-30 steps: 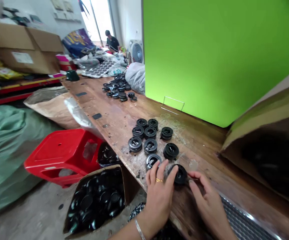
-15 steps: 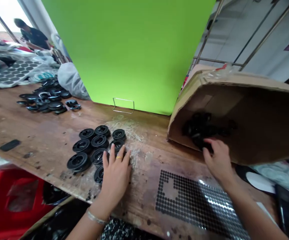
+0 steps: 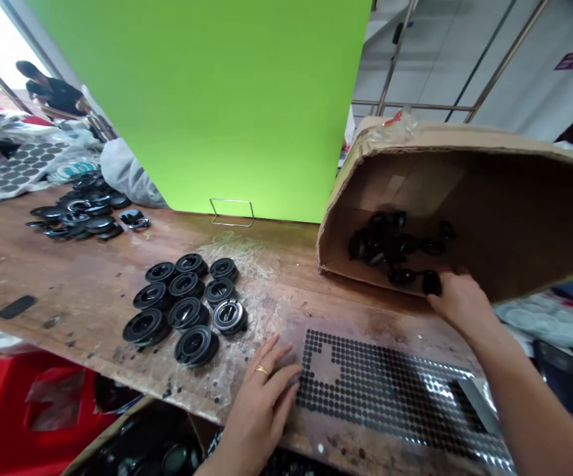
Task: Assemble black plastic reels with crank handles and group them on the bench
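Note:
Several round black parts (image 3: 184,284) stand in rough rows on the wooden table, left of centre. My left hand (image 3: 269,390) is just right of them, its fingers apart and nothing held, its fingertips at the left edge of a sheet of small black dots (image 3: 380,383). My right hand (image 3: 459,301) is at the mouth of a cardboard box (image 3: 504,218) lying on its side, its fingertips closed on a black part (image 3: 431,283). More black parts (image 3: 380,241) lie inside the box.
A green board (image 3: 207,112) rises behind the table. Black discs (image 3: 85,215) are heaped at the back left. A red plastic object (image 3: 3,403) is below the front edge. A person (image 3: 53,92) is far back left.
My left hand has moved right and down, off the round parts to the dot sheet. My right hand has shifted right along the box opening, and a black part is now at its fingertips.

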Demonstrator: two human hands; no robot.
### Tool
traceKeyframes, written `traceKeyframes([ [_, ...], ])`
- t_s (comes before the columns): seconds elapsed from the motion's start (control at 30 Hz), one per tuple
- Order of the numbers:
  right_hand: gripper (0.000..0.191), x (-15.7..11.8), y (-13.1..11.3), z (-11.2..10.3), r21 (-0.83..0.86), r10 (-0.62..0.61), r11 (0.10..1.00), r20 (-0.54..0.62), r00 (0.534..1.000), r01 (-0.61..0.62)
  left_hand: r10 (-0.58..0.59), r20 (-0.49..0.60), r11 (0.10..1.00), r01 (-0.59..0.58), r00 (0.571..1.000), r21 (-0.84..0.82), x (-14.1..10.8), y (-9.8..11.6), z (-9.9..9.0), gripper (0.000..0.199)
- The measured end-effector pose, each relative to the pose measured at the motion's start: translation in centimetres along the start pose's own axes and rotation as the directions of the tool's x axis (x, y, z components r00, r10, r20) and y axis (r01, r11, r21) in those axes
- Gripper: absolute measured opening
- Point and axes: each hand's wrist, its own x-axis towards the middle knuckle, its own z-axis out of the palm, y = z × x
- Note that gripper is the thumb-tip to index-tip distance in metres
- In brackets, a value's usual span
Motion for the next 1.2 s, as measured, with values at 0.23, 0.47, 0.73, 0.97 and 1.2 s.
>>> traceKeyframes([
  [0.23,0.051,-7.1,-5.6,-3.1,0.732,-0.085,0.662,-0.142,0.986,0.162,-0.491,0.244,0.447,0.482,0.836,-0.753,1.9,3.1,-0.7,0.037],
  [0.47,0.053,-13.6,-14.3,-1.9,0.906,-0.662,0.272,-0.069,0.746,0.324,-0.270,0.658,-0.412,0.533,0.703,-0.739,2.3,4.7,0.2,0.057],
  [0.73,0.014,-11.7,-12.0,1.8,0.703,-0.494,0.657,0.130,0.860,0.272,-0.668,0.397,-0.062,0.484,0.630,-0.873,1.2,1.9,-2.1,0.057],
  [0.97,0.017,-12.9,-13.0,4.0,0.555,-0.556,0.722,0.111,0.824,0.413,-0.688,0.371,-0.197,0.331,0.624,-0.923,1.7,2.3,-2.7,0.038],
  [1.2,0.011,-12.6,-13.5,4.0,0.453,-0.572,0.763,0.138,0.809,0.462,-0.628,0.461,-0.397,0.252,0.626,-0.883,2.2,2.7,-3.4,0.021],
])
